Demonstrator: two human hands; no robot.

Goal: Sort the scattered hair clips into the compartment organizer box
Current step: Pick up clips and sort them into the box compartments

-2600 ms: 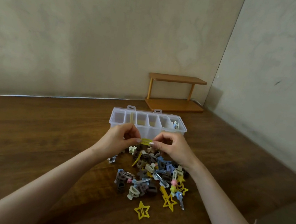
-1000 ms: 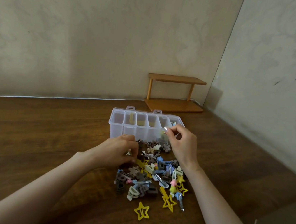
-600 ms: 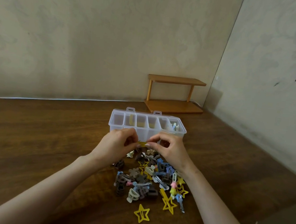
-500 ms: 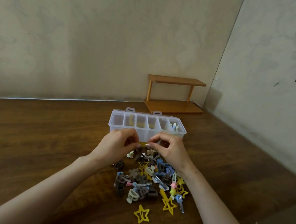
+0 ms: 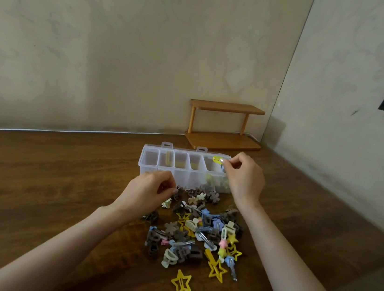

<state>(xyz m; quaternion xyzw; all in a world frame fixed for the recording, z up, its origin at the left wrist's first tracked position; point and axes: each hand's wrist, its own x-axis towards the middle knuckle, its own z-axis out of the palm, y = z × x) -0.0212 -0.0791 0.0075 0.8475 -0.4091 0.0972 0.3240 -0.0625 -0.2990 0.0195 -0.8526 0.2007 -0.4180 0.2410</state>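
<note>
Pinching a yellow oval clip (image 5: pixel 217 160) between thumb and fingertip, the right hand (image 5: pixel 243 177) holds it over the right end of the clear organizer box (image 5: pixel 149 172), just above the rim. Its grip is narrow and closed on the clip. The box sits open on the wooden table (image 5: pixel 34 185), with yellow pieces in two of the middle compartments and pale clips showing through the wall at the right end. The left hand (image 5: pixel 149 194) is low at the near-left edge of the pile, just in front of the box, with its fingers curled inward. Its grip seems to close on something small, but I cannot tell whether it holds anything. The loose hair clips (image 5: pixel 198 234) lie heaped between the two forearms: brown, blue, cream and yellow. A yellow star clip (image 5: pixel 181 282) lies apart from the heap, nearer the person. A small wooden shelf (image 5: pixel 224 125) stands behind the box by the wall.
</note>
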